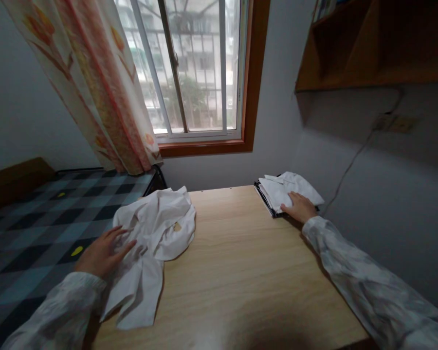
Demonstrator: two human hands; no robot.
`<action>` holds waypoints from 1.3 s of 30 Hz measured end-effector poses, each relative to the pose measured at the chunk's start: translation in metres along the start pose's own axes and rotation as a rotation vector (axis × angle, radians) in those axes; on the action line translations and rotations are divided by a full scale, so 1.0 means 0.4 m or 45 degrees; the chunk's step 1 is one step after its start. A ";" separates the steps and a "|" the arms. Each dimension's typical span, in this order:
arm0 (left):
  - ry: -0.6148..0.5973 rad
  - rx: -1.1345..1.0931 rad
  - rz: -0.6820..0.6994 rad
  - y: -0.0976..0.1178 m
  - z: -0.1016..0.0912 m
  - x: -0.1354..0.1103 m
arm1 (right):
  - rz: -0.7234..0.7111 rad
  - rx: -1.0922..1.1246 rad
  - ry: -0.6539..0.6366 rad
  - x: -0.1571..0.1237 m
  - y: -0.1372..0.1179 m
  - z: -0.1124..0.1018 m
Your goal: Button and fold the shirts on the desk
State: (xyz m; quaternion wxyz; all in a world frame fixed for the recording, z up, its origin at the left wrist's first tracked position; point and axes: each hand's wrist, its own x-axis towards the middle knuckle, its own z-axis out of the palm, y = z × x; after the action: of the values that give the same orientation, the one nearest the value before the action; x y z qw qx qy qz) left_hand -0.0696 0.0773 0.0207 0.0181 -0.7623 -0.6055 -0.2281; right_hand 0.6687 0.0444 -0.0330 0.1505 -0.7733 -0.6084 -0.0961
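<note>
A crumpled white garment (149, 218) lies loosely over the left part of the wooden table (219, 253). My left hand (104, 250) is at its left edge, fingers spread, the fingertips over the cloth. At the far right corner of the table sits a folded white garment (277, 192) on top of a stack with dark edges (265, 200). My right hand (300, 207) rests on the near side of that folded garment, fingers stretched out and lying flat. Its palm side is hidden.
A bed with a checked cover (32, 223) stands left of the table. Behind are a window (197, 63) and a flowered curtain (95, 87). At upper right, a wooden shelf (357, 78) hangs above a wall socket (401, 123) with a cable (350, 167) running down.
</note>
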 end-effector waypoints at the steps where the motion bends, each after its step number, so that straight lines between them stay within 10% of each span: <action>1: 0.038 -0.020 0.015 0.023 -0.006 0.000 | -0.037 -0.011 -0.009 0.001 -0.003 0.001; 11: 0.090 -0.287 0.166 0.201 0.085 -0.039 | 0.125 0.162 0.034 0.040 -0.032 -0.023; 16: 0.077 -0.363 0.196 0.256 0.130 -0.055 | 0.235 0.488 0.321 0.051 -0.060 -0.073; 21: 0.112 -0.511 0.235 0.325 0.126 -0.041 | -0.286 1.001 0.375 -0.015 -0.217 -0.139; 30: -0.164 -0.746 0.102 0.438 0.157 0.052 | -1.057 1.164 -0.296 -0.270 -0.556 -0.073; 39: -0.466 -0.217 0.109 0.488 0.245 0.095 | -1.036 1.153 -0.172 -0.285 -0.516 -0.036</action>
State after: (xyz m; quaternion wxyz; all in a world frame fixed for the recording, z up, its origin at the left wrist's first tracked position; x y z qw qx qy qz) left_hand 0.1502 0.0897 -0.0044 -0.1469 -0.8148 -0.5444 -0.1352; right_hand 0.4416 -0.0205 -0.0335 0.3764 -0.3427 -0.8435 0.1715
